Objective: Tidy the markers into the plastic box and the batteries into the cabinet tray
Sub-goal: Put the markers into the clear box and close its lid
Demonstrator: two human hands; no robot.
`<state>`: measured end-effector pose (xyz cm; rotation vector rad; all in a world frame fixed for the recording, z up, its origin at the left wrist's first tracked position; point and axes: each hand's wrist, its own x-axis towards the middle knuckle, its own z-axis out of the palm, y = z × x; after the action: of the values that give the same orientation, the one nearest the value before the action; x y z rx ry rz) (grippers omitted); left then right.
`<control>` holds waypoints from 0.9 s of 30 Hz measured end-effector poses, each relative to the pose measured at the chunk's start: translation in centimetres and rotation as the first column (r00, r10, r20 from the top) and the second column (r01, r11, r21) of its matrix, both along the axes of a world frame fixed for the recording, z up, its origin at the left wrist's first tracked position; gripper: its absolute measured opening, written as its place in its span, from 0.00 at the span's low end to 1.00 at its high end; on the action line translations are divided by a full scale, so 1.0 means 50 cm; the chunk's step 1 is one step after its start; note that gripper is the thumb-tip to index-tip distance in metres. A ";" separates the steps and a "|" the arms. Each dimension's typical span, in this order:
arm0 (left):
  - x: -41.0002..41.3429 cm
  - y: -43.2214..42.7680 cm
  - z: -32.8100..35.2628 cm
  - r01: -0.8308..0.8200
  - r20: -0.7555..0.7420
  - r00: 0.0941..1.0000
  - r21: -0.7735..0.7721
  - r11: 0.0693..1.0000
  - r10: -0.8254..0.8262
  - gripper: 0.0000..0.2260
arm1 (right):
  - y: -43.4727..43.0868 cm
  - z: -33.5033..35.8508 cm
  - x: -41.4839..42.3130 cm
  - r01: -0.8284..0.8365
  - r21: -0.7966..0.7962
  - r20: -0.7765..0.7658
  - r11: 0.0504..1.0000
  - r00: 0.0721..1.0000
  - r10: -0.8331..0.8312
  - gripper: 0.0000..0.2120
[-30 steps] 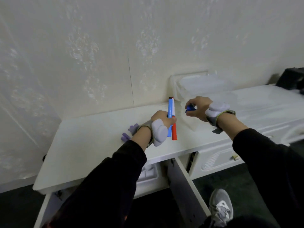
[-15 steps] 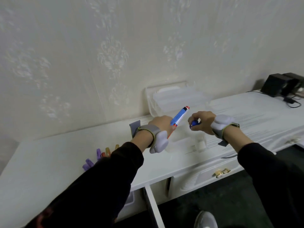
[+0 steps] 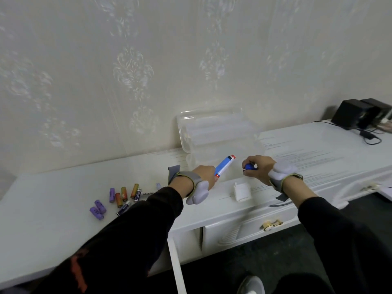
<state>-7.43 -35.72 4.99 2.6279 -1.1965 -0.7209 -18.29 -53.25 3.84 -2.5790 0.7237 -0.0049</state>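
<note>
My left hand (image 3: 204, 174) grips two markers (image 3: 223, 165), a blue one and a red one, tilted up to the right over the front of the clear plastic box (image 3: 239, 188). The box's lid (image 3: 212, 129) stands open against the wall. My right hand (image 3: 257, 167) is closed on a blue marker (image 3: 248, 166) just above the box's right part. Several batteries (image 3: 118, 199), purple, orange-green and dark ones, lie loose on the white cabinet top (image 3: 53, 209) left of my left arm. The cabinet tray is hidden.
A cabinet door (image 3: 176, 266) hangs open below the counter edge. A drawer with a gold handle (image 3: 272, 224) is to the right. Black speakers (image 3: 358, 113) with cables stand at the far right by the wall. My shoe (image 3: 251, 285) shows on the dark floor.
The view swung left and up, bringing the batteries into sight. My left hand tipped its markers from upright to slanting right, over the box. My right hand stayed beside it with the blue marker.
</note>
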 end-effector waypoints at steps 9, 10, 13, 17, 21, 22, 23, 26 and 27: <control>-0.020 0.022 -0.003 0.068 0.007 0.998 0.110 0.992 -0.069 0.06 | 0.050 -0.002 -0.066 -0.043 0.088 -0.067 0.995 0.997 0.049 0.08; -0.022 0.022 -0.005 0.075 -0.016 0.997 0.114 0.991 -0.074 0.06 | 0.054 -0.001 -0.068 -0.052 0.082 -0.084 0.995 0.995 0.059 0.09; -0.026 0.018 -0.004 0.104 -0.062 0.993 0.103 0.989 -0.098 0.04 | 0.059 0.001 -0.064 -0.044 0.086 -0.118 0.995 0.992 0.054 0.11; -0.020 0.002 -0.001 0.155 -0.006 0.988 0.068 0.986 -0.155 0.04 | 0.057 0.000 -0.053 -0.018 0.045 -0.143 0.999 0.989 0.025 0.13; -0.010 -0.022 -0.016 0.171 0.046 0.983 0.114 0.979 -0.177 0.05 | 0.043 -0.004 -0.047 -0.011 -0.036 -0.224 0.999 0.975 0.002 0.14; -0.007 -0.024 -0.023 0.169 0.053 0.983 0.140 0.976 -0.178 0.05 | 0.039 -0.006 -0.046 -0.002 -0.033 -0.234 0.999 0.972 -0.006 0.14; -0.004 -0.026 -0.032 0.166 0.058 0.982 0.164 0.972 -0.178 0.05 | 0.037 -0.008 -0.047 0.003 -0.033 -0.246 0.999 0.969 -0.011 0.14; -0.001 -0.023 -0.048 0.144 0.062 0.985 0.193 0.971 -0.158 0.06 | 0.029 -0.014 -0.048 0.003 -0.033 -0.270 0.999 0.963 -0.012 0.15; -0.002 -0.023 -0.049 0.141 0.063 0.986 0.184 0.973 -0.155 0.06 | 0.026 -0.014 -0.050 0.015 -0.025 -0.266 1.000 0.964 -0.021 0.15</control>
<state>-7.52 -36.85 2.53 2.7558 -1.4254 -0.7936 -20.79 -51.96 3.13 -2.6234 0.8465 0.3367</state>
